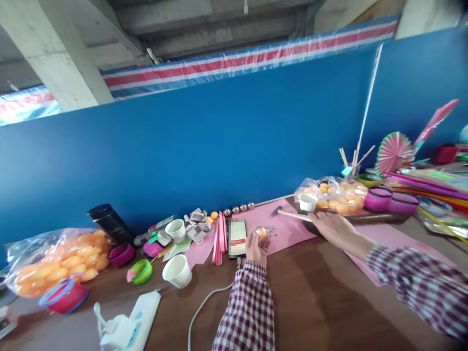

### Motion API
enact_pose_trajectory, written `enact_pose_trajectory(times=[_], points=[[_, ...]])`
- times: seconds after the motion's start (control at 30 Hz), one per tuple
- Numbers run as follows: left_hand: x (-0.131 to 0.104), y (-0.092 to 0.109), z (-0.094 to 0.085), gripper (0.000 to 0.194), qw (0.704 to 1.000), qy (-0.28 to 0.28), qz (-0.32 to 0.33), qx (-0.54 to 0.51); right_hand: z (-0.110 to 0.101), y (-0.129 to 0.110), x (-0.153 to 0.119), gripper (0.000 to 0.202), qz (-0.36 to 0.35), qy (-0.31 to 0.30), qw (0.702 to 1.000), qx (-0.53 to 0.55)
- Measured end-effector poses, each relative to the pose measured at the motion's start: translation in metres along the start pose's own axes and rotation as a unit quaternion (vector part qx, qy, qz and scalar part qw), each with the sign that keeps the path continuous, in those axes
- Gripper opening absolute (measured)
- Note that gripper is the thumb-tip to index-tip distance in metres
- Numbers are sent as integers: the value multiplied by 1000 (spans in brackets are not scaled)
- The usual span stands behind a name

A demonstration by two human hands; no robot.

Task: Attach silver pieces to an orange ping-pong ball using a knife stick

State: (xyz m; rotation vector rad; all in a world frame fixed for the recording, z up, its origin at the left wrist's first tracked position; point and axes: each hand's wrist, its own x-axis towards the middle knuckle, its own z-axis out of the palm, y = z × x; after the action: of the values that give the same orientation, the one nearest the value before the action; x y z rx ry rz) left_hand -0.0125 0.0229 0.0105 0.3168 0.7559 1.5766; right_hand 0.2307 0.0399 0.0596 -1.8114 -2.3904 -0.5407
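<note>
My left hand (257, 249) is palm up on the pink paper (288, 234), with its fingers curled at a small orange ball (262, 232). Small shiny bits (269, 230), too blurred to name, lie right beside the ball. On the right, my right hand (331, 228) reaches over the end of a hammer (295, 215) and closes on its pale wooden handle; the fingers' undersides are hidden. The hammer's dark head is over the paper, pointing left. A phone (237, 236) with a cable plugged in lies directly left of my left hand.
Bags of orange balls (73, 258) stand at left and right. White paper cups (177, 271), a power strip (141, 317), metal balls (236, 209), pink strips (220, 236) and a black cylinder (109, 224) are on the table. A blue partition (219, 146) bounds the back.
</note>
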Motion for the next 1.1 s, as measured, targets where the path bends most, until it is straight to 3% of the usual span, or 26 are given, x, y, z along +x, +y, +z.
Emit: enact_pose_trajectory(times=[0.1,0.23,0.4,0.57,1.1], points=[[1,0,0,15,1000,6,5,-8,-9,-6,-15,33,4,-21,994,103],[3,0,-1,14,1000,1,12,-12,-15,-27,-56,39,8,20,962,271],[3,-2,-2,13,1000,-7,27,-14,-19,-59,-94,44,-6,64,936,347],[0,0,1,10,999,-8,30,-16,-18,-66,-97,42,-34,74,930,360],[1,0,0,7,999,-21,20,-33,-28,-69,-101,41,20,67,922,382]])
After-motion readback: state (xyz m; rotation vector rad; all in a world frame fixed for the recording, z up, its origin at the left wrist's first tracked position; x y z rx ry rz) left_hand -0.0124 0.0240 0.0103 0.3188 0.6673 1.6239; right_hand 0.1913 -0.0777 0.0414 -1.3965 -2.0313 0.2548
